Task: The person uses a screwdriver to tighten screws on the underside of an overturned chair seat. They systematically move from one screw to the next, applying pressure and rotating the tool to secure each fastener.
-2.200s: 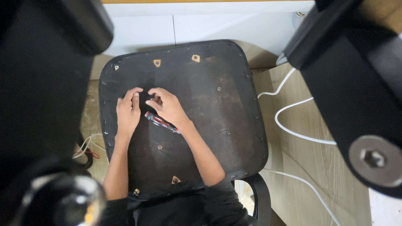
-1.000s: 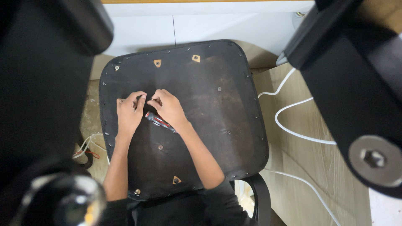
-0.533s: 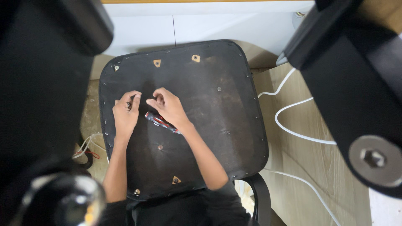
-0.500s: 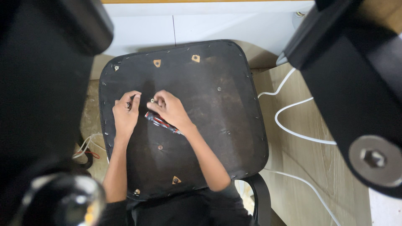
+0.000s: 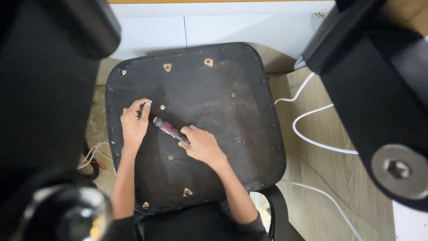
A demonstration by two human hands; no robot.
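An upturned black chair seat (image 5: pixel 232 67) lies below me, its underside edged with staples and dotted with screw holes. My left hand (image 5: pixel 134 121) rests on its left part, fingers pinched around a small dark part that I cannot make out. A small screw (image 5: pixel 162 107) stands in the seat just right of that hand. A red-and-black screwdriver (image 5: pixel 166 127) lies slanted on the seat. My right hand (image 5: pixel 201 144) curls its fingers around the lower end of the screwdriver's handle.
White cables (image 5: pixel 312 117) loop over the wooden floor at the right. A white cabinet (image 5: pixel 187 31) stands behind the seat. Blurred black chair parts (image 5: pixel 379 89) fill both sides close to the camera. Thin wires (image 5: pixel 91 157) lie on the floor at the left.
My right hand left the screw near the left hand and moved down and right to the screwdriver's handle. The screw now stands bare. The left hand stayed put.
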